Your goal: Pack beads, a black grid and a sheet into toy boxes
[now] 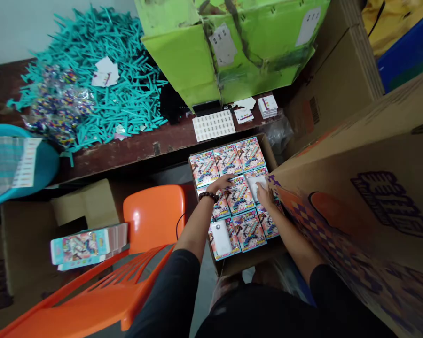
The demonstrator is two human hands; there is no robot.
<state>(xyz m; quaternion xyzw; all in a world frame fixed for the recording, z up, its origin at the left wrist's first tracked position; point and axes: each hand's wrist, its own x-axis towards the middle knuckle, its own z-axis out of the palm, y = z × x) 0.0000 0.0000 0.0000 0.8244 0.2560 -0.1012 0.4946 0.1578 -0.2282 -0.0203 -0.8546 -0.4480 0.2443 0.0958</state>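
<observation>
In front of me a carton (232, 267) holds several toy boxes (250, 230) in rows, their faces printed with a sword picture. My left hand (223, 183) lies across the upper edge of the middle toy box (240, 195), fingers stretched out. At the right side of the carton my right hand (264, 195) rests with its fingers apart on a white flat piece (255, 184), which covers part of a toy box; its kind is unclear. A white device with a round dark spot (221, 238), perhaps a power bank, lies on the lower-left toy box.
An orange chair (154, 213) stands at left, with flattened printed boxes (88, 244) on it. A dark bench (137, 150) bears teal sticks (105, 98), a sticker sheet (214, 125), card stacks (268, 106) and a green box (186, 65). A large carton (338, 197) flanks my right arm.
</observation>
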